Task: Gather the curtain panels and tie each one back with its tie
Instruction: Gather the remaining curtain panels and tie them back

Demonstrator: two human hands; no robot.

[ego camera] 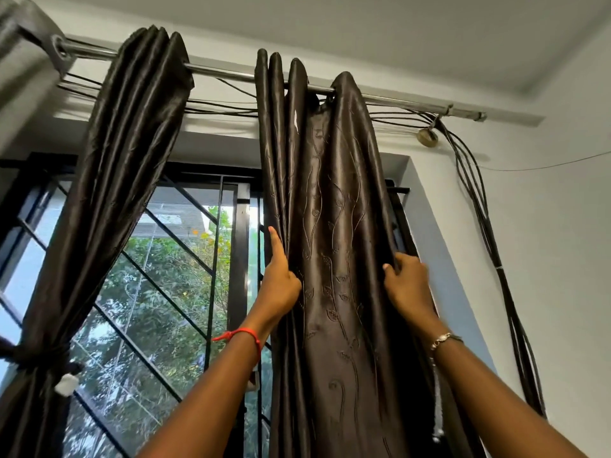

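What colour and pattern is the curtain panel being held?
Glossy dark brown with embossed trailing vines and leaves, on the curtain panel; the head view shows it.

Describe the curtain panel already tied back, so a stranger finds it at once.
Above the barred window, follow the shiny metal rod leftward. The dark brown satin panel there slants down left. Unlike the loose held panel, a dark tie cinches it.

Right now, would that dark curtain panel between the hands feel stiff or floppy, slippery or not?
Probably floppy: the curtain panel hangs from the rod in soft folds and bunches where the right hand grips it. Likely slippery, judging by its sheen.
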